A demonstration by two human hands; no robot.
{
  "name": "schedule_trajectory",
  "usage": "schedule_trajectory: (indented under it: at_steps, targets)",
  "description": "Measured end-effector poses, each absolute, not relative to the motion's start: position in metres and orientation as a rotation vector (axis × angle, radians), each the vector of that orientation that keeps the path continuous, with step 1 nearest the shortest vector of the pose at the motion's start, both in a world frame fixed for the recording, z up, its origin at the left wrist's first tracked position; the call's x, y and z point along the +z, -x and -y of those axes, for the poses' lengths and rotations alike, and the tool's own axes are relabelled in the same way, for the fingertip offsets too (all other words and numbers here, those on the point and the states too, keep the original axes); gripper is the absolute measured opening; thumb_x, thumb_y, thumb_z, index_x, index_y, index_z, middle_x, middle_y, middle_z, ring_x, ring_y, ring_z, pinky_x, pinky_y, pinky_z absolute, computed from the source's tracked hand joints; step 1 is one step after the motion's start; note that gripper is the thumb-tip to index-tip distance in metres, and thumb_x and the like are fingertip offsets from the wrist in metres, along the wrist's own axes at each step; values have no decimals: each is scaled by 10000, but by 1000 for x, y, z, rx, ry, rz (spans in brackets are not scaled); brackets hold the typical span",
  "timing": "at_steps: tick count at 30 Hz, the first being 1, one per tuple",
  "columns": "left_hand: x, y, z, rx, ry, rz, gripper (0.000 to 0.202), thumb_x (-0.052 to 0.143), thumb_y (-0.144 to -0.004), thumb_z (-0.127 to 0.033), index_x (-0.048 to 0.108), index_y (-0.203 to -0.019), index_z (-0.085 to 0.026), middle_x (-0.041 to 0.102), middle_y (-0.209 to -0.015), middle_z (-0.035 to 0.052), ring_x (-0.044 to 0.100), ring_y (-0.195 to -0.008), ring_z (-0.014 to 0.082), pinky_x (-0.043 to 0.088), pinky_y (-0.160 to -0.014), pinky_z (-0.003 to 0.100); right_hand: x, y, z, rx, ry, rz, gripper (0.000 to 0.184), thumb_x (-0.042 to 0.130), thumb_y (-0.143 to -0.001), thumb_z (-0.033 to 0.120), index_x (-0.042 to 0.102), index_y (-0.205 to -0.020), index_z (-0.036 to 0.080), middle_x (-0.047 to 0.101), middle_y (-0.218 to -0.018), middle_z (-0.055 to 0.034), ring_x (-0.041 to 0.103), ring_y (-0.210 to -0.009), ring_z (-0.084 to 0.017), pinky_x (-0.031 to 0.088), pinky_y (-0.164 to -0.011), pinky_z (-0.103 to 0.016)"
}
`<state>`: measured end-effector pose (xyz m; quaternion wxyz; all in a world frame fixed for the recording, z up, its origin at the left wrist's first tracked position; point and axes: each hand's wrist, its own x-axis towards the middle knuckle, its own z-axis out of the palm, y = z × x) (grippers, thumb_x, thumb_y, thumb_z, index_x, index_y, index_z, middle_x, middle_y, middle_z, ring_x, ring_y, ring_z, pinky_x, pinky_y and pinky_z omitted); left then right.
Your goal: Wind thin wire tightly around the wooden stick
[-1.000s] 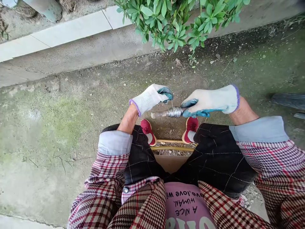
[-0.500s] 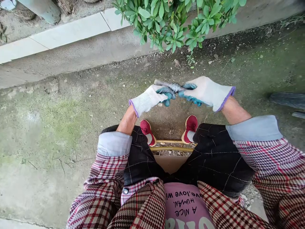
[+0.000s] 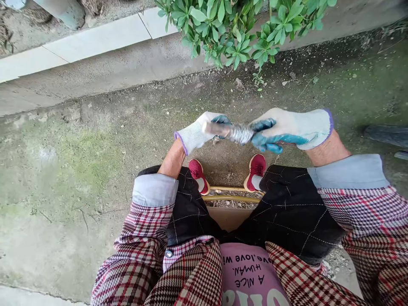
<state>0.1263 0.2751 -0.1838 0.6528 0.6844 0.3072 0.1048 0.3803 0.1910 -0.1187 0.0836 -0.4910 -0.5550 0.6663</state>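
Note:
I sit on a stool with both hands in white gloves with blue-green palms, held out over my knees. My right hand [image 3: 291, 127] grips one end of a short stick [image 3: 219, 128] wound with thin silver wire [image 3: 241, 134]; the stick points left. My left hand [image 3: 199, 131] sits just behind the stick's free end, its fingers curled near the wire. Whether it pinches a strand of wire is too fine to see.
Bare, mossy concrete ground [image 3: 73, 170] spreads around my red shoes [image 3: 255, 172]. A green leafy bush [image 3: 236, 29] hangs over a concrete kerb [image 3: 95, 42] ahead. A dark object [image 3: 387, 134] lies at the right edge. The stool's yellow frame [image 3: 231, 193] shows between my legs.
The wound stick circled: it was low and level, swung up and away toward the bush, and has now come back down a little, with both hands following it.

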Motion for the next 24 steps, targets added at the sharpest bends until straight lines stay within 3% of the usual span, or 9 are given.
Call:
schedule_trajectory:
  at_steps: [6,11,15,18,24]
  targets:
    - [-162,-134,-267,180,-1513,-874,93,691,-831,-141,701,-738,-145,631,-663,-23,520,-585,79,407,-542,195,-134,-371,-191,1914,1686,2066,348,754,-920,563,714,-812,234,578,-587,42,532,-524,-139,417,-492,-280]
    - [-154,-139,-260,150,-1461,-914,232,647,-835,-42,629,-635,-157,530,-559,-37,444,-505,62,361,-462,184,-136,-362,-199,1397,2126,2363,271,653,-972,431,698,-781,245,596,-592,1,552,-564,-191,396,-561,-339]
    - [-156,-139,-262,188,-1372,-899,177,628,-852,-5,710,-787,-149,594,-551,-50,485,-459,54,414,-451,171,-129,-362,-204,1033,2250,2389,270,619,-1007,418,726,-856,222,652,-732,-54,589,-703,-225,369,-643,-361]
    - [-158,-138,-265,191,-1358,-877,201,601,-892,-5,766,-904,-119,657,-586,-33,547,-465,62,472,-482,185,-124,-363,-203,1048,2245,2163,284,615,-1030,433,702,-874,212,614,-715,-43,566,-688,-213,375,-647,-359]
    - [-160,-136,-269,251,-1350,-830,81,694,-941,-112,773,-935,-101,759,-720,33,703,-604,103,585,-613,220,-124,-363,-198,1401,2038,1479,345,753,-971,481,599,-772,245,580,-671,-18,517,-570,-172,437,-535,-340]
